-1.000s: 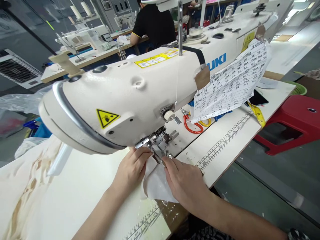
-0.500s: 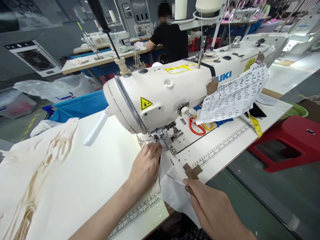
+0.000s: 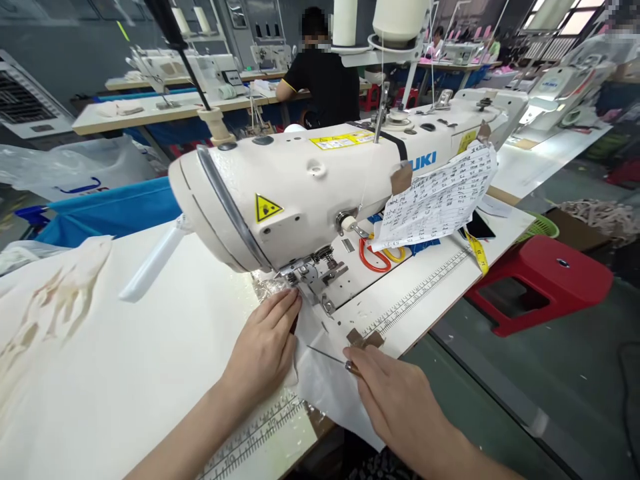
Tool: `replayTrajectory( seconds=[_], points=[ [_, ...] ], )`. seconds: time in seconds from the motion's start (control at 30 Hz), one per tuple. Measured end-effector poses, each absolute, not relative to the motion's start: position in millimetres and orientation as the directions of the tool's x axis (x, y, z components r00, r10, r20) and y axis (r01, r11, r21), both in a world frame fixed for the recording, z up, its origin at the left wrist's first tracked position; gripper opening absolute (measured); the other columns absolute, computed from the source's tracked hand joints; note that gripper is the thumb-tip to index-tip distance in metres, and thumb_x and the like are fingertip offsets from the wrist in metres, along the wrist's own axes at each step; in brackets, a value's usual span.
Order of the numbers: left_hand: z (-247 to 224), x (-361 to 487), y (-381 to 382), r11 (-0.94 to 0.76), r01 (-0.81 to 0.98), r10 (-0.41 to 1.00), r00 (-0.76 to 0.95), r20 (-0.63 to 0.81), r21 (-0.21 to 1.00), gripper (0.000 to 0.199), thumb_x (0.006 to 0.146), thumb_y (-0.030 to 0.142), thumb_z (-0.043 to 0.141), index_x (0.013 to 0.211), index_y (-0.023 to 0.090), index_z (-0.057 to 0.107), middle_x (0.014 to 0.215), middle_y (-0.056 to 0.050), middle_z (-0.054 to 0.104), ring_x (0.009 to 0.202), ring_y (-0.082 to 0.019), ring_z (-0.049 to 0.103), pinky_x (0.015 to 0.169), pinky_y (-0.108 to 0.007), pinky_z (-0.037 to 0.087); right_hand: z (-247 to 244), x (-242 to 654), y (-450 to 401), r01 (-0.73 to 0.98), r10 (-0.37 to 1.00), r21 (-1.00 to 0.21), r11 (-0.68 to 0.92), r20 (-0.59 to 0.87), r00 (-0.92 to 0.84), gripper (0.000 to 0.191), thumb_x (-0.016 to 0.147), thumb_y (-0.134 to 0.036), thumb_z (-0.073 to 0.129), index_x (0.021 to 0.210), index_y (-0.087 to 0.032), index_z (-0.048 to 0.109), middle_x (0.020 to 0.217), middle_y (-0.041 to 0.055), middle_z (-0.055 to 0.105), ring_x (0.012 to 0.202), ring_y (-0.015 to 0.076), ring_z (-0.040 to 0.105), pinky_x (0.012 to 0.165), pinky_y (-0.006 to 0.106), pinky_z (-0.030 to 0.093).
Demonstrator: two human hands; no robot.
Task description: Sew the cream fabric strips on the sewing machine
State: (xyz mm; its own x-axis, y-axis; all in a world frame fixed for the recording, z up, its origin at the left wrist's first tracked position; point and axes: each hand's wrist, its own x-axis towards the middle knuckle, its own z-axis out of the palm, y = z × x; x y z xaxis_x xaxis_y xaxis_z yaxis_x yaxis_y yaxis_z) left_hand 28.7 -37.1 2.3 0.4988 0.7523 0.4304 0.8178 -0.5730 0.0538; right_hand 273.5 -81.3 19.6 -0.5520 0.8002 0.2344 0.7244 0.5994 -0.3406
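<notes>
My left hand (image 3: 267, 340) is on the white cloth (image 3: 327, 387) close to the needle area of the white sewing machine (image 3: 295, 180). Its fingers are pressed together and bent over the cloth, with the tips partly hidden. In my right hand (image 3: 405, 393) is an awl (image 3: 353, 368) with a brown handle, its thin metal shaft pointing left over the cloth. The cloth runs from under the machine head and hangs past the table's front edge between my hands.
Red-handled scissors (image 3: 374, 257) lie behind the needle area, near a handwritten paper sheet (image 3: 435, 200). A yellow tape measure (image 3: 477, 252) hangs at the table edge. More pale cloth (image 3: 60, 293) lies left. A red stool (image 3: 545, 280) stands right; a person (image 3: 325, 80) sits beyond.
The camera view has turned, so the machine and both hands sit farther left. My left hand stays on the cloth by the needle area, and my right hand keeps hold of the awl.
</notes>
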Motion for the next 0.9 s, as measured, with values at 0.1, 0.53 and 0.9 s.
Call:
replayTrajectory(
  seconds=[0.1, 0.53, 0.9],
  points=[
    [1, 31, -38, -0.553, 0.831, 0.777, 0.487, 0.398, 0.062, 0.046, 0.098, 0.017, 0.036, 0.140, 0.003, 0.047, 0.140, -0.019, 0.054, 0.136, -0.032, 0.043, 0.111, -0.053, 0.045, 21, 270, -77, 0.731, 0.795, -0.313, 0.606, 0.252, -0.552, 0.039, 0.085, 0.001, 0.047, 0.120, -0.013, 0.058, 0.090, 0.0072, 0.069, 0.071, 0.0218, 0.069, 0.054, 0.031, 0.045],
    [0, 40, -46, -0.476, 0.879, 0.819, 0.441, 0.367, 0.006, 0.050, 0.098, 0.023, 0.035, 0.146, 0.006, 0.038, 0.145, -0.020, 0.047, 0.137, -0.034, 0.041, 0.111, -0.051, 0.041, 30, 259, -63, 0.770, 0.808, -0.255, 0.585, 0.110, -0.578, 0.033, 0.087, -0.001, 0.056, 0.116, -0.016, 0.059, 0.089, 0.0039, 0.067, 0.073, 0.0205, 0.067, 0.054, 0.030, 0.041],
    [4, 45, -54, -0.492, 0.866, 0.799, 0.489, 0.351, -0.087, 0.049, 0.098, 0.023, 0.034, 0.142, 0.004, 0.041, 0.145, -0.020, 0.050, 0.138, -0.034, 0.042, 0.112, -0.050, 0.037, 31, 250, -61, 0.750, 0.783, -0.231, 0.620, 0.135, -0.607, 0.034, 0.084, -0.001, 0.059, 0.114, -0.016, 0.056, 0.087, 0.0028, 0.065, 0.071, 0.0199, 0.065, 0.053, 0.030, 0.040]
  ],
)
